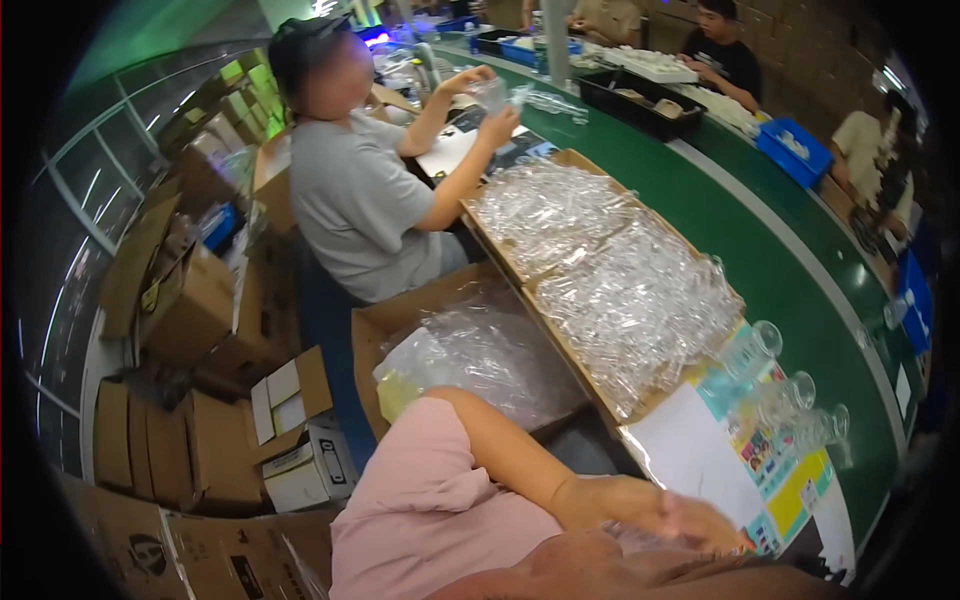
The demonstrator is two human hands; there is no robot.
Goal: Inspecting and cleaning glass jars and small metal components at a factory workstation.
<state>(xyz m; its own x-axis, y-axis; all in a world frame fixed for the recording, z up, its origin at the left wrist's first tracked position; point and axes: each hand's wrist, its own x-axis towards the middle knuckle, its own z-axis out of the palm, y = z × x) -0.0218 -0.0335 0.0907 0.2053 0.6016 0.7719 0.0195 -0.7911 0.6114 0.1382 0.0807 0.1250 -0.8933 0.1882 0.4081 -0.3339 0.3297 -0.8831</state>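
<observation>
My left hand [640, 510] reaches in from the pink sleeve, over the near end of the bench. Its fingers are bent but smeared by motion. Close below it, my right hand [580, 560] is at the lower edge, with its fingers hidden. A faint clear piece [635, 540] shows between the two hands; its kind is too blurred to tell. Just beyond them lies a printed sheet [675, 440] with a white part and coloured parts. Several clear, glass-like cups with round rims [797, 390] lie along its right side.
Two shallow cardboard trays [540, 290] heaped with clear plastic pieces [640, 300] sit ahead. Below left is a carton with plastic bags [470, 350]. A co-worker in grey [350, 200] handles clear pieces beside the green conveyor [720, 210]. Cartons [225, 450] stack at left; blue bins [795, 150] stand across.
</observation>
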